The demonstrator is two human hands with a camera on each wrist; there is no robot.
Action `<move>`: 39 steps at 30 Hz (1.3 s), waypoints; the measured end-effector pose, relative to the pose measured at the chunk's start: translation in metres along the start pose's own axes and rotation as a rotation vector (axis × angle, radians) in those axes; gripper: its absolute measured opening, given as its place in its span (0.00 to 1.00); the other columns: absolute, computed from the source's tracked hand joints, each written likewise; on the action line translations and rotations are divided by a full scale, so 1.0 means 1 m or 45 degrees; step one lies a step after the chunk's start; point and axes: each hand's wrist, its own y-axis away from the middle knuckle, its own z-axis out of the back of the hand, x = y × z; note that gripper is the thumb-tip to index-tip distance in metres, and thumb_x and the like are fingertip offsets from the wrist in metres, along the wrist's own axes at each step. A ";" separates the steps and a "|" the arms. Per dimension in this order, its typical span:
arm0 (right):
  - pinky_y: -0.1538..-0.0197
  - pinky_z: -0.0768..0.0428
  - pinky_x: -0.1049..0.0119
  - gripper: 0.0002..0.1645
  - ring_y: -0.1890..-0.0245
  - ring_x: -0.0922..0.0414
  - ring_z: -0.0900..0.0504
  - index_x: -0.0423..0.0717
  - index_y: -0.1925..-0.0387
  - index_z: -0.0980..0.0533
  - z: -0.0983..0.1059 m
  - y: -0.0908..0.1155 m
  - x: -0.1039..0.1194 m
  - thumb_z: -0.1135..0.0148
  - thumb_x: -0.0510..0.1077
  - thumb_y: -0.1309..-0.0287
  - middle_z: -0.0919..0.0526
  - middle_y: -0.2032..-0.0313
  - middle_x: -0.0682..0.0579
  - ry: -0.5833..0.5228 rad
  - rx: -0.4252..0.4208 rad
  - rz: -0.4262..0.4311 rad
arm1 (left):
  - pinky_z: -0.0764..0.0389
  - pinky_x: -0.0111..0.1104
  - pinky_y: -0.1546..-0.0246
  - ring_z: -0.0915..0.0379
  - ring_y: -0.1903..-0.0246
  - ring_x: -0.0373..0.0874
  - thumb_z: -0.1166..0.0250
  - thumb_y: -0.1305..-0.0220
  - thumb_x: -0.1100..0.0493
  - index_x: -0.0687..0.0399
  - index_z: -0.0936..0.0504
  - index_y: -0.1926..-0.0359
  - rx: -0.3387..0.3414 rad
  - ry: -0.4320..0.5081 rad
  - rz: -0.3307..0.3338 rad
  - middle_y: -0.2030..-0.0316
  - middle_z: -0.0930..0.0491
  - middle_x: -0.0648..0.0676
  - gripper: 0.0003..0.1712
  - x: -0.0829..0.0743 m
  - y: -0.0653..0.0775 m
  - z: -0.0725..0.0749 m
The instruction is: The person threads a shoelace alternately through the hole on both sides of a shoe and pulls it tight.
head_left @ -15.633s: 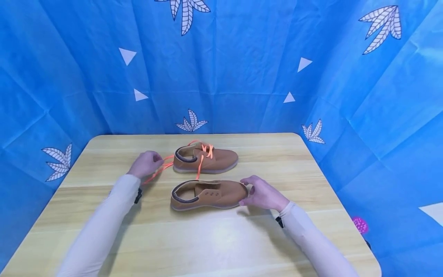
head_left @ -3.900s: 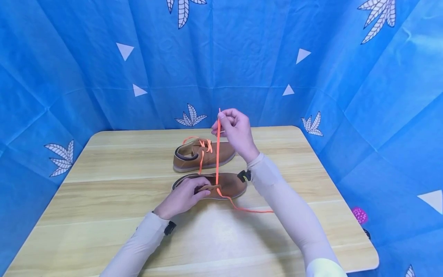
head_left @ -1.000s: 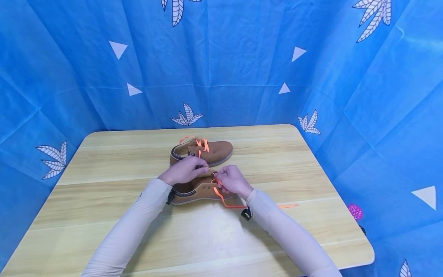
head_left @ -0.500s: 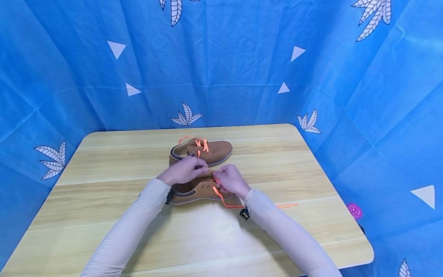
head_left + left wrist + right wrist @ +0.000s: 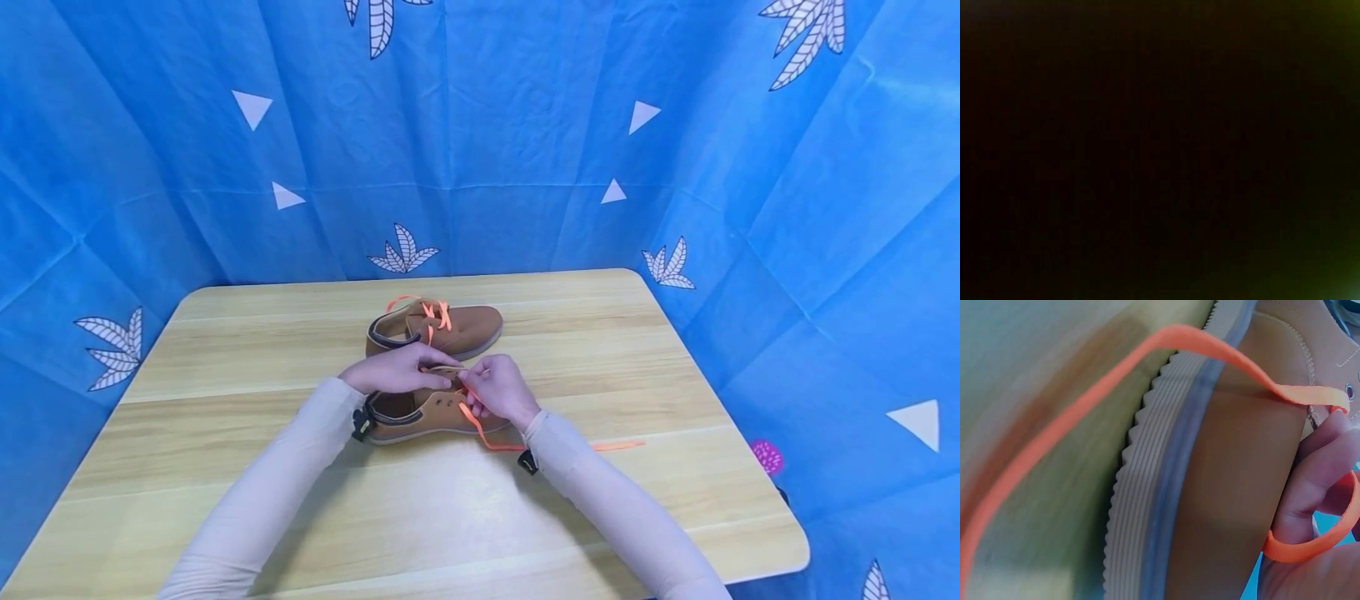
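A brown shoe point(image 5: 408, 430) lies nearer me in the head view, toe to the right. An orange shoelace point(image 5: 510, 447) comes through its near eyelet flap, one end trailing right along the table. My left hand point(image 5: 393, 371) reaches over the opening and pinches the far eyelet flap point(image 5: 450, 372) between thumb and fingers. Close to that flap, my right hand point(image 5: 501, 390) pinches the lace's other end. The right wrist view has the lace point(image 5: 1179, 336) running over the shoe's side point(image 5: 1229, 475) and looping by the right fingers point(image 5: 1332, 462). The left wrist view is dark.
A second brown shoe point(image 5: 480, 327), laced in orange, stands just behind the first, close to the left hand. Both are on a wooden table point(image 5: 637, 350) with rounded corners. A blue patterned curtain point(image 5: 525, 125) surrounds the back and sides.
Over the earlier frames, the lace got into the near flap and my right hand came down from pulling it high. In the last second, the left thumb and fingers shifted slightly on the far flap.
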 end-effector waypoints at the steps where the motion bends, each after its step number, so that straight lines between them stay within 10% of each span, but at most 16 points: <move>1: 0.82 0.21 0.70 0.13 0.88 0.62 0.22 0.34 0.64 0.20 0.000 -0.001 -0.001 0.38 0.43 0.28 0.17 0.82 0.48 0.005 -0.002 0.000 | 0.28 0.30 0.65 0.35 0.76 0.39 0.36 0.26 0.56 0.53 0.19 0.34 -0.014 0.039 0.022 0.72 0.24 0.46 0.22 0.001 0.000 0.000; 7: 0.79 0.18 0.67 0.11 0.86 0.61 0.20 0.38 0.65 0.21 0.003 -0.001 0.000 0.36 0.43 0.29 0.18 0.82 0.52 0.005 0.008 0.013 | 0.21 0.40 0.43 0.21 0.49 0.45 0.36 0.28 0.55 0.51 0.15 0.40 -0.130 0.178 0.085 0.45 0.14 0.51 0.18 0.006 -0.003 -0.002; 11: 0.78 0.18 0.68 0.10 0.85 0.61 0.19 0.36 0.65 0.20 0.004 0.001 0.003 0.34 0.41 0.31 0.16 0.80 0.49 0.002 0.039 0.013 | 0.25 0.49 0.34 0.22 0.41 0.47 0.35 0.28 0.51 0.49 0.14 0.43 -0.147 0.188 0.104 0.44 0.14 0.51 0.17 0.006 -0.003 -0.002; 26: 0.84 0.33 0.75 0.20 0.84 0.61 0.19 0.46 0.73 0.35 -0.002 0.000 -0.002 0.31 0.38 0.35 0.15 0.80 0.48 0.091 -0.070 0.185 | 0.26 0.44 0.35 0.22 0.41 0.45 0.35 0.28 0.45 0.49 0.13 0.42 -0.107 0.257 0.213 0.42 0.14 0.51 0.20 -0.007 0.002 -0.002; 39: 0.60 0.21 0.66 0.15 0.65 0.58 0.19 0.42 0.57 0.15 0.021 -0.017 0.011 0.38 0.49 0.28 0.12 0.63 0.49 0.339 -0.030 0.277 | 0.28 0.50 0.29 0.25 0.33 0.52 0.35 0.27 0.53 0.55 0.23 0.31 -0.187 0.401 0.164 0.34 0.21 0.58 0.27 -0.006 0.002 -0.005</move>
